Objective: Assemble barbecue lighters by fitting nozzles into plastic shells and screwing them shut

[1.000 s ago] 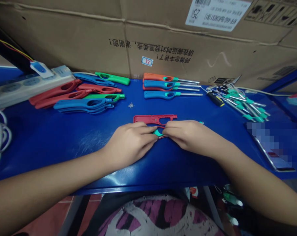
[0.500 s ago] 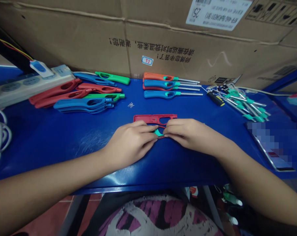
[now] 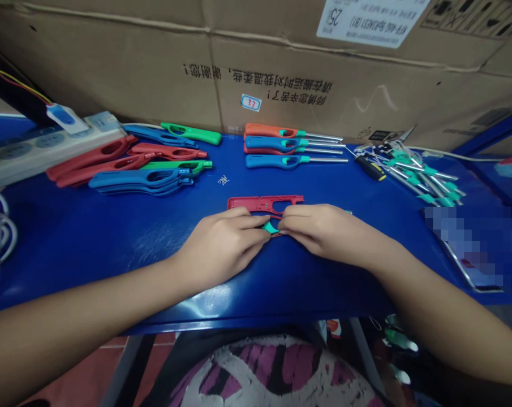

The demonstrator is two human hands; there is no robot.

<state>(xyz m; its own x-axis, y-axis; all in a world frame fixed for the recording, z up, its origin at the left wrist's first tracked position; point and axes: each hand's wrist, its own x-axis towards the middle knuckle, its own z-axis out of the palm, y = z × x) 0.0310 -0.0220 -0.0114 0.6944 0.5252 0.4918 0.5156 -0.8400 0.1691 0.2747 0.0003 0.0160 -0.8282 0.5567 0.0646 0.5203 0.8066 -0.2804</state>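
Observation:
My left hand point(image 3: 224, 244) and my right hand point(image 3: 319, 229) meet at the middle of the blue table point(image 3: 90, 237), fingers curled and pressed together over a red lighter shell with a teal trigger part point(image 3: 271, 227) showing between the fingertips. A second red shell half point(image 3: 259, 203) lies flat just behind the hands, untouched. Most of the gripped shell is hidden under my fingers.
Loose red, blue and green shell halves point(image 3: 141, 164) lie at the back left. Three assembled lighters point(image 3: 281, 146) lie at the back centre. Metal-tube inner parts and a screwdriver point(image 3: 412, 172) sit at the back right. A power strip point(image 3: 35, 150), cardboard boxes point(image 3: 281, 62), a small metal piece point(image 3: 224, 181).
Both hands stay in the same place on the red shell; only a slight shift of the view upward.

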